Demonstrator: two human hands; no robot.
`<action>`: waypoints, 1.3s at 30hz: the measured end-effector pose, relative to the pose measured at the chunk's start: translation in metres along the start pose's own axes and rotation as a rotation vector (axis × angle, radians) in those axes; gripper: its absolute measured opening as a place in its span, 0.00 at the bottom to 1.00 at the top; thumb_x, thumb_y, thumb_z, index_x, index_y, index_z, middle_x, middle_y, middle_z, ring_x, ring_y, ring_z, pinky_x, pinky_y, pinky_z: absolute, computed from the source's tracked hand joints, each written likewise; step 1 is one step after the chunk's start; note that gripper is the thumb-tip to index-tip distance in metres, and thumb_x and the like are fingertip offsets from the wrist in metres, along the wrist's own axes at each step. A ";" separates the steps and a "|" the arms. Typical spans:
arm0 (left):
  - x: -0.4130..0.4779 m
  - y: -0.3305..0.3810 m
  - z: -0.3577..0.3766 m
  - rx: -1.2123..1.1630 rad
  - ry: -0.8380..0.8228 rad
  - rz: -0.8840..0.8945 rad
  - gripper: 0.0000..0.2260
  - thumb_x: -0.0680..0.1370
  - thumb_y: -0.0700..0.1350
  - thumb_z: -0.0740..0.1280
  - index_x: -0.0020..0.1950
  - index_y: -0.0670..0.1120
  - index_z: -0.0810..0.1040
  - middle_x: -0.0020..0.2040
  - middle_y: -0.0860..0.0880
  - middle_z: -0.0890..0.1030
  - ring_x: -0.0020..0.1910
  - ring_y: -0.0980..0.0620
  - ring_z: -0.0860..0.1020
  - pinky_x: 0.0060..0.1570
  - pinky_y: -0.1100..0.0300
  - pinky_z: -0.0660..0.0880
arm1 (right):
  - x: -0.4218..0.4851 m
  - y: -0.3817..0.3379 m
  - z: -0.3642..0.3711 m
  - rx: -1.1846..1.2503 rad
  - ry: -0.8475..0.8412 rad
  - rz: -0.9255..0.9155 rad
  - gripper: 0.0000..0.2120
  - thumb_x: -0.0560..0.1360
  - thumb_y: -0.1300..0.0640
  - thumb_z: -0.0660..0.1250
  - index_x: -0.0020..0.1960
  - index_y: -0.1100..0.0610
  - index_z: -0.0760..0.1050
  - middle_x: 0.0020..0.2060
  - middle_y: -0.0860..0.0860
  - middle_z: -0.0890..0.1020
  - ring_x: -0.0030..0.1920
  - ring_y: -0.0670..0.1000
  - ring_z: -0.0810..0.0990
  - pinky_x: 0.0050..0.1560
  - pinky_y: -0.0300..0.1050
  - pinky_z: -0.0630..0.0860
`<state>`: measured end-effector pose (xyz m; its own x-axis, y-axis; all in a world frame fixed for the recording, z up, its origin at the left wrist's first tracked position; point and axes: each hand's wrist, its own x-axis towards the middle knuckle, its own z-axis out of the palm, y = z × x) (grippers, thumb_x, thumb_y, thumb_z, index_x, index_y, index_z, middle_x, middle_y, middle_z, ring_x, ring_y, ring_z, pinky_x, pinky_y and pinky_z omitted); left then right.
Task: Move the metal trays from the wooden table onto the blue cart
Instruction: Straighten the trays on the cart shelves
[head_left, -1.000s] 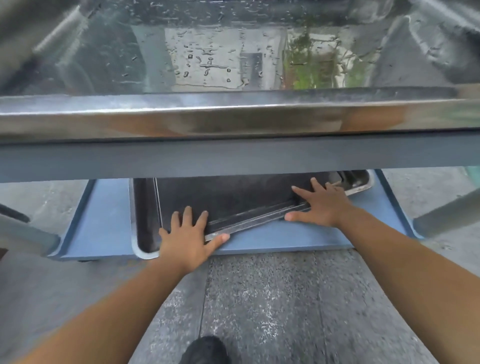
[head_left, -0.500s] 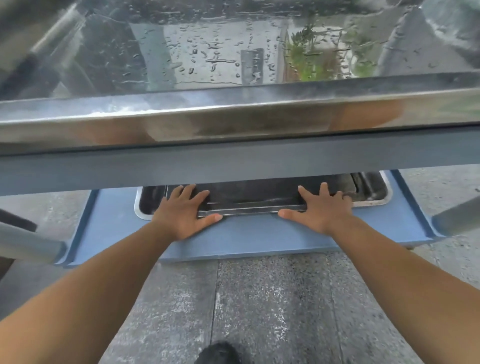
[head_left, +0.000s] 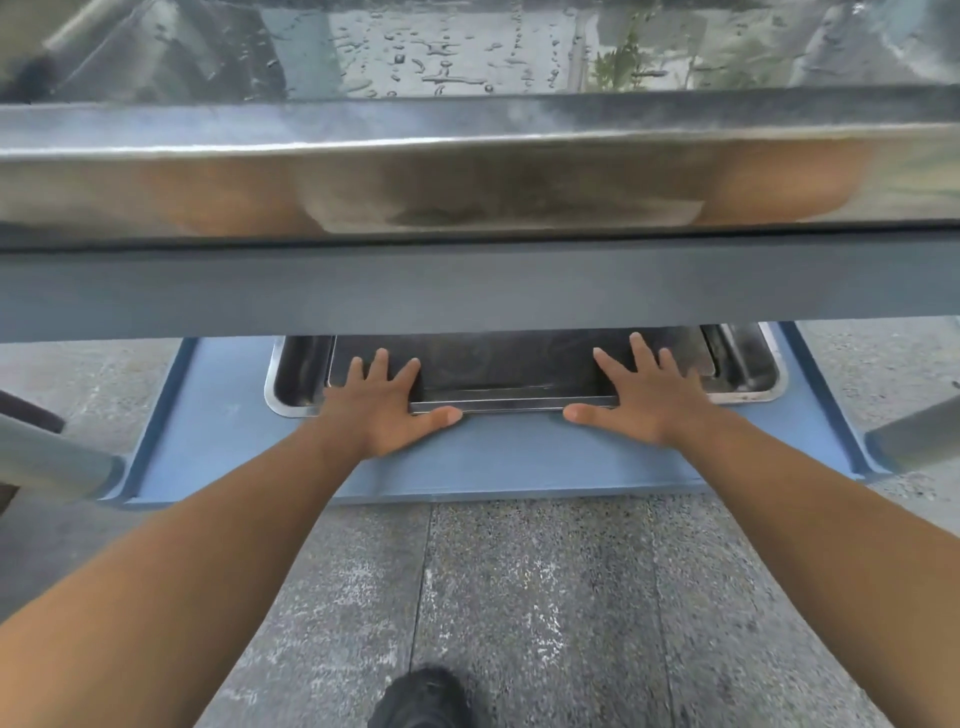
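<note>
Fingers (head_left: 381, 364) of the left hand (head_left: 382, 410) are straight and spread, lying flat on the dark floor of a shallow metal tray (head_left: 511, 371). Its thumb (head_left: 441, 415) stretches sideways along the tray's near rim. The right hand (head_left: 641, 402) mirrors it: fingers fanned out and flat on the same tray, thumb pointing inward along the near rim. Neither hand curls round anything.

This tray sits inside a larger metal tray (head_left: 293, 371), whose rounded rim shows to the left and right of it. Both rest on the lower shelf (head_left: 493, 462) of the blue cart (head_left: 810, 395), set back from the shelf's near edge.

Above the hands runs the front edge of the top shelf (head_left: 467, 288), and on that stands a third, deeper tray (head_left: 467, 171). Its shiny wall reflects both forearms, and water drops lie on its floor. A grey post (head_left: 52, 457) of the cart shows at the left edge.

Below is a speckled grey floor (head_left: 545, 597), with the toe of a black shoe (head_left: 421, 696) at the bottom edge.
</note>
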<state>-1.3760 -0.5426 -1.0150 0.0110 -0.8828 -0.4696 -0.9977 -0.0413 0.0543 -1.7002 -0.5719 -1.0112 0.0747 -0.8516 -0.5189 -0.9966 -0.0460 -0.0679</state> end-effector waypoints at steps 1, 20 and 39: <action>-0.001 0.001 -0.001 -0.002 -0.008 -0.002 0.56 0.57 0.85 0.40 0.80 0.57 0.45 0.81 0.47 0.44 0.79 0.39 0.44 0.72 0.33 0.56 | 0.000 0.001 -0.001 0.028 -0.020 -0.002 0.59 0.52 0.12 0.46 0.77 0.36 0.41 0.79 0.51 0.39 0.78 0.63 0.40 0.71 0.70 0.53; -0.048 -0.003 0.022 0.042 -0.026 0.015 0.56 0.57 0.85 0.38 0.80 0.57 0.45 0.81 0.48 0.44 0.79 0.39 0.44 0.70 0.33 0.60 | -0.047 -0.004 0.027 -0.010 -0.059 -0.003 0.58 0.52 0.12 0.43 0.77 0.36 0.38 0.79 0.52 0.38 0.78 0.64 0.40 0.68 0.68 0.63; -0.085 -0.003 0.043 0.046 -0.072 0.002 0.57 0.56 0.85 0.36 0.80 0.57 0.40 0.81 0.48 0.39 0.79 0.39 0.39 0.70 0.32 0.61 | -0.075 -0.004 0.051 -0.027 -0.119 -0.005 0.61 0.50 0.12 0.42 0.76 0.38 0.33 0.77 0.53 0.32 0.77 0.66 0.35 0.71 0.70 0.56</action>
<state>-1.3768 -0.4472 -1.0136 0.0062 -0.8471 -0.5314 -0.9997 -0.0170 0.0154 -1.7001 -0.4811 -1.0149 0.0817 -0.7831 -0.6165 -0.9967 -0.0658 -0.0485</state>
